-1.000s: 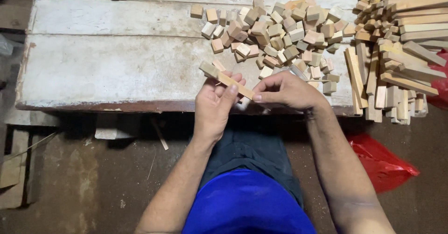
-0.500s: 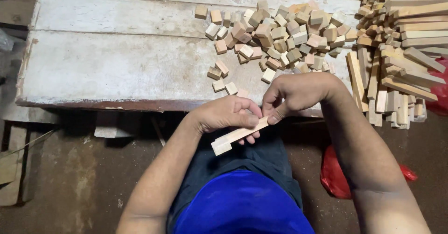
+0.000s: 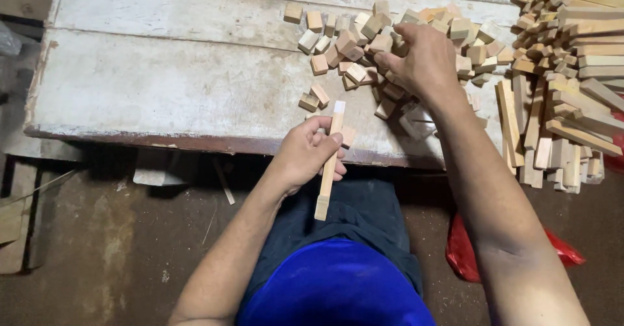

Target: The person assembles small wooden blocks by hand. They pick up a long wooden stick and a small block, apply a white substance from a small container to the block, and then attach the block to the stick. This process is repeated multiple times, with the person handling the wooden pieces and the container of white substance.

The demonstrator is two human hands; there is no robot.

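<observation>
My left hand (image 3: 305,154) is gripping the wooden stick (image 3: 330,160); right hand (image 3: 419,59), now off it, is reaching into the small blocks (image 3: 364,40), probably pinching one.

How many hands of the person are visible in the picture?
2. The left hand holds a long pale wooden stick at the table edge; the right hand rests on the pile of small wooden blocks.

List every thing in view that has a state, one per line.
Left hand: closed around the wooden stick.
Wooden stick: held roughly upright, over the table edge.
Right hand: reaching into the block pile.
Block pile: loose, scattered on the table.
Stacked sticks: piled at right.
</observation>
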